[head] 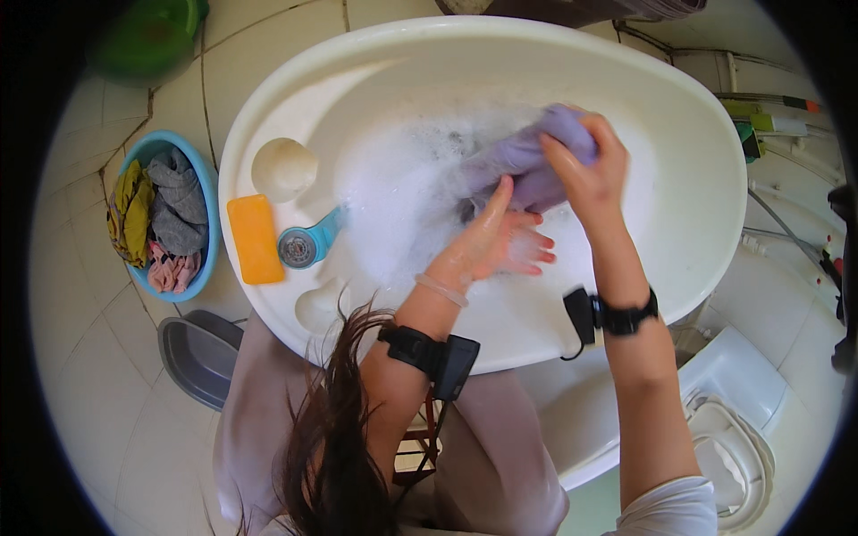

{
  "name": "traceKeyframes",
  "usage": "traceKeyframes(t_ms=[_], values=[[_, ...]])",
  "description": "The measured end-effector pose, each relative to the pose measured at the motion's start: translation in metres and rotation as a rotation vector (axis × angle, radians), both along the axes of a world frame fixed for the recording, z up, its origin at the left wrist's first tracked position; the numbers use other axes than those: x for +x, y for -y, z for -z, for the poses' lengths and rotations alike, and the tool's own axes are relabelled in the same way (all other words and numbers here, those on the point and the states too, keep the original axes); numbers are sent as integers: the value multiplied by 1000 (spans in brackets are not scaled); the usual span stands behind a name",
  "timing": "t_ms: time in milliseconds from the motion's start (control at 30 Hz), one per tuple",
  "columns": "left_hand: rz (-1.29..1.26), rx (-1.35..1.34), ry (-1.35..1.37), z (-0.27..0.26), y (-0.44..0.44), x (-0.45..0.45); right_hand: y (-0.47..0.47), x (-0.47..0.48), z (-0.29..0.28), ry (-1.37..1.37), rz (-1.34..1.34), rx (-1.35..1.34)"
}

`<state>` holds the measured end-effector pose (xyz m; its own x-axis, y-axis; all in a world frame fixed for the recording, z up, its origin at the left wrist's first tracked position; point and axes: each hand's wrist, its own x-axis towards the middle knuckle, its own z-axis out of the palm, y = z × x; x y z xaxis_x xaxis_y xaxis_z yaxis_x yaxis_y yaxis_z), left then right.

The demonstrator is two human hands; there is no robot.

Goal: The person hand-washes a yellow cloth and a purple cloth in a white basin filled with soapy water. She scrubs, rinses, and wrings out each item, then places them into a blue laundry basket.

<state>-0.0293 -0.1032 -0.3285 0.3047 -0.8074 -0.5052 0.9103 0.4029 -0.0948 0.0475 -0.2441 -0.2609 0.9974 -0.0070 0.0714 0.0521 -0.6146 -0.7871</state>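
A wet lavender cloth (516, 151) is held up at one end by my right hand (593, 164). Its lower end trails into white suds (389, 194) inside a white plastic baby bathtub (697, 181). My left hand (499, 238) is just below the cloth, fingers spread and foam on the palm. Its thumb reaches up against or close to the fabric; I cannot tell if they touch. On the tub's left ledge lies an orange bar of soap (256, 239). Beside it a blue strap with a round dial (298, 248) runs down towards the foam.
Left of the tub, a blue basin (209, 201) holds yellow, grey and pink clothes. A grey basin (201, 358) stands below it by my leg, and a green basin (144, 40) at the upper left. A white toilet (730, 462) is at the lower right.
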Motion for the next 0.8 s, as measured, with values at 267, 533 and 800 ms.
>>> traceKeyframes(t_ms=[267, 533, 800], values=[[-668, -229, 80, -5, 13, 34, -50, -72, -77, 115, -185, 73], [-754, 330, -62, 20, 15, -2, -30, -47, 41, -82, -11, -70], [-228, 626, -50, 32, -2, -12, 60, -45, 130, -115, 549, -294]])
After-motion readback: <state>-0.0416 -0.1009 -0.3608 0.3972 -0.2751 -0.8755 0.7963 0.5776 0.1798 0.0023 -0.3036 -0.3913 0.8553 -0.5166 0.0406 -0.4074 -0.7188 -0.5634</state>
